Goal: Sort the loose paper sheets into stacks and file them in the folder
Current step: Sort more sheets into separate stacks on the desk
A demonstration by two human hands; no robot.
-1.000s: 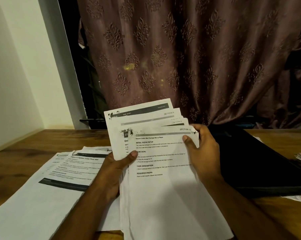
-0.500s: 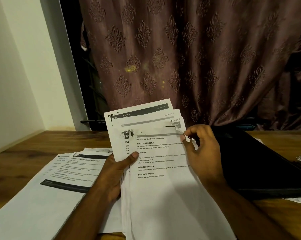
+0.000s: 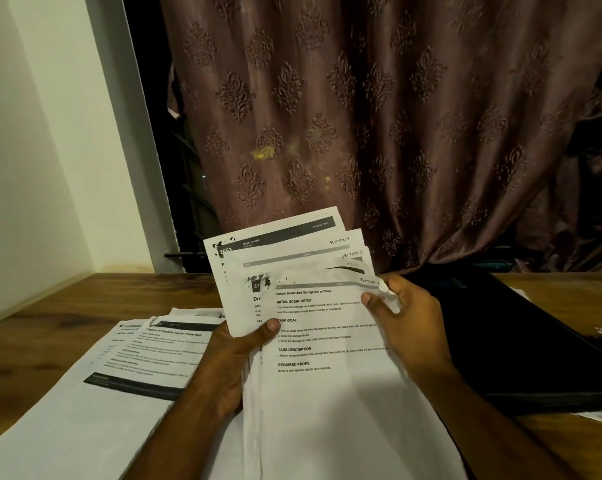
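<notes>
Left hand (image 3: 230, 358) gripping a fanned sheaf of sheets (image 3: 313, 341) at its left edge, thumb pressed on the front page. Right hand (image 3: 406, 327) pinching the curled top right corner of that front page between thumb and fingers. Sheaf held up above the bench (image 3: 33, 341). More sheets, a flat stack (image 3: 119, 375), lying on the bench at left. Black folder (image 3: 521, 348) open on the bench at right, behind the right hand.

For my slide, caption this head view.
Both hands, left and right, hold fanned paper sheets above a wooden table.
</notes>
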